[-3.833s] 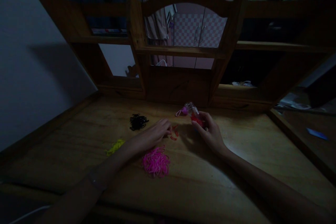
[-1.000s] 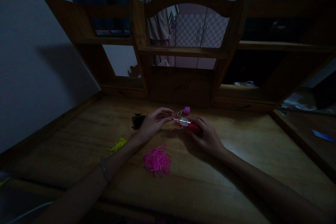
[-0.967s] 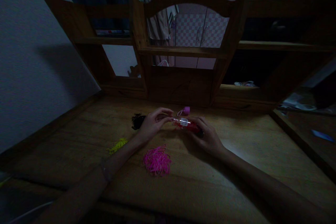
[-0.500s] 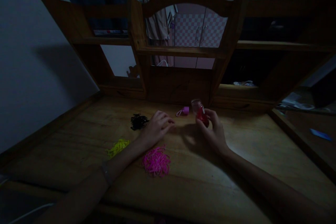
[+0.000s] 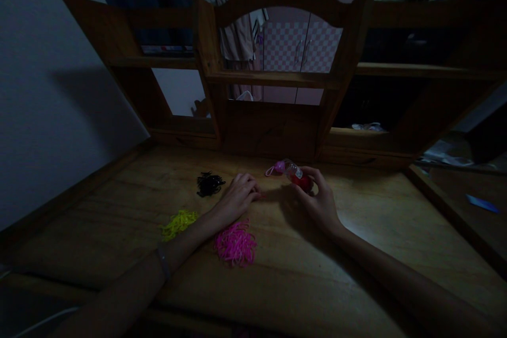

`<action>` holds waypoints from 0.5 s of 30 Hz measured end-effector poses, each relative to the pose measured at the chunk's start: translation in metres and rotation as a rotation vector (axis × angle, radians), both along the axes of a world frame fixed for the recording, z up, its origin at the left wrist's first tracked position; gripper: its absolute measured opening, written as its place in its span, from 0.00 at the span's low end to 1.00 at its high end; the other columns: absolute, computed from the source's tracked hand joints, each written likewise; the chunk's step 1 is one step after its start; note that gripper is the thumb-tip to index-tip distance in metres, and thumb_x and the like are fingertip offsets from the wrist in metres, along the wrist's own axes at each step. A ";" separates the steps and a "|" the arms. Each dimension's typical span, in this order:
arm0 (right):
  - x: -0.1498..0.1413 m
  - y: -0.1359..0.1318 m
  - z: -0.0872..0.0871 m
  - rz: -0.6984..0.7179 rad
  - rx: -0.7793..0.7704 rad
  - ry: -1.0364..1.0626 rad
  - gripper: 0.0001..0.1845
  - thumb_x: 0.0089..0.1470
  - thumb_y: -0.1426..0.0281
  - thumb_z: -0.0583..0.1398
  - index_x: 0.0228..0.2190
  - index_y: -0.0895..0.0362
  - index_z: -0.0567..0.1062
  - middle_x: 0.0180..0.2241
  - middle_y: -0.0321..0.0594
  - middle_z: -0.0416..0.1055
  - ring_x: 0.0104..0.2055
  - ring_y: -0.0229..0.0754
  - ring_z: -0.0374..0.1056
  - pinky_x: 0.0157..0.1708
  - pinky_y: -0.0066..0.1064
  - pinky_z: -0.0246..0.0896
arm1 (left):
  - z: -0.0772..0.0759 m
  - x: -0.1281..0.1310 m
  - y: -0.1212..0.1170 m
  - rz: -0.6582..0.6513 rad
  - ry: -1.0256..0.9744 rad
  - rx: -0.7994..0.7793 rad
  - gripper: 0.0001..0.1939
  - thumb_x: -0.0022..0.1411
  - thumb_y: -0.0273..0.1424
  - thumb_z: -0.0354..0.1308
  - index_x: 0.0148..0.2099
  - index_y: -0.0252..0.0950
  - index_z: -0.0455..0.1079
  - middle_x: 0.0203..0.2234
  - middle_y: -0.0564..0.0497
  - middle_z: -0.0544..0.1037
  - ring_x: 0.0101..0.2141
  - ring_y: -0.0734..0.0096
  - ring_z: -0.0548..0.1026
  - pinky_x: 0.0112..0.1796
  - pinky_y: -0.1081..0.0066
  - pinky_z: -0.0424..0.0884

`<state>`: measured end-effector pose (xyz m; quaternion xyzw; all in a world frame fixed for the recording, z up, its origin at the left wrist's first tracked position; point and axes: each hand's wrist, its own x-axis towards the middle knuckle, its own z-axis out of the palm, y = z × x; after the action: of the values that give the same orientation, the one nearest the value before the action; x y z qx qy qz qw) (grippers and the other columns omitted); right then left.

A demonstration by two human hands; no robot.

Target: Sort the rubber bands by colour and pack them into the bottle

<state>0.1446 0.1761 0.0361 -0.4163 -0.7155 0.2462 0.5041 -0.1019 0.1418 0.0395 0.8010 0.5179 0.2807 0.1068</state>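
On the right, my right hand point(image 5: 322, 203) is wrapped round a small clear bottle point(image 5: 293, 170) with red contents. The bottle tilts, its mouth pointing left and up, beside a pink-purple cap point(image 5: 279, 167) with a loop. My left hand point(image 5: 240, 194) rests low at the desk, palm down, with its fingers bent together. A faint reddish bit shows at its fingertips, too small to name. Close by it lie a pile of black bands point(image 5: 209, 184), a pile of yellow bands point(image 5: 180, 223) and a pile of pink bands point(image 5: 236, 243), the last two beside my left forearm.
The wooden desk point(image 5: 301, 285) carries a shelf unit point(image 5: 273, 80) along its back edge. A wall point(image 5: 59, 95) bounds the left side. On a lower surface at the right lies a blue packet point(image 5: 482, 203). Clothes point(image 5: 237, 37) hang behind the shelves.
My right hand has brought the bottle down and left, tipping it further toward the cap. My left hand has lowered slightly onto the desk, its fingers closing downward.
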 end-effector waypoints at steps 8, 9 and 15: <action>0.000 -0.001 0.001 0.035 0.172 -0.210 0.18 0.54 0.72 0.64 0.48 0.49 0.75 0.48 0.44 0.70 0.52 0.52 0.63 0.51 0.47 0.61 | 0.012 0.002 0.003 0.086 -0.180 0.086 0.05 0.70 0.28 0.49 0.40 0.37 0.64 0.36 0.50 0.71 0.39 0.66 0.71 0.43 0.66 0.67; 0.000 -0.002 0.001 0.047 0.182 -0.219 0.19 0.54 0.73 0.63 0.48 0.49 0.74 0.48 0.44 0.69 0.52 0.52 0.63 0.52 0.47 0.62 | 0.013 0.003 0.001 0.073 -0.182 0.096 0.04 0.70 0.28 0.49 0.40 0.37 0.64 0.36 0.50 0.71 0.39 0.66 0.71 0.42 0.66 0.67; -0.002 -0.005 0.003 0.130 0.243 -0.249 0.22 0.54 0.76 0.61 0.51 0.48 0.73 0.49 0.43 0.69 0.54 0.52 0.62 0.52 0.48 0.62 | 0.014 0.007 -0.003 0.057 -0.202 0.127 0.03 0.69 0.29 0.53 0.39 0.37 0.67 0.35 0.52 0.72 0.38 0.68 0.73 0.42 0.68 0.67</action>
<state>0.1422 0.1713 0.0386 -0.3327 -0.8223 0.1365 0.4411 -0.0947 0.1387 0.0532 0.7587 0.5082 0.3952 0.0996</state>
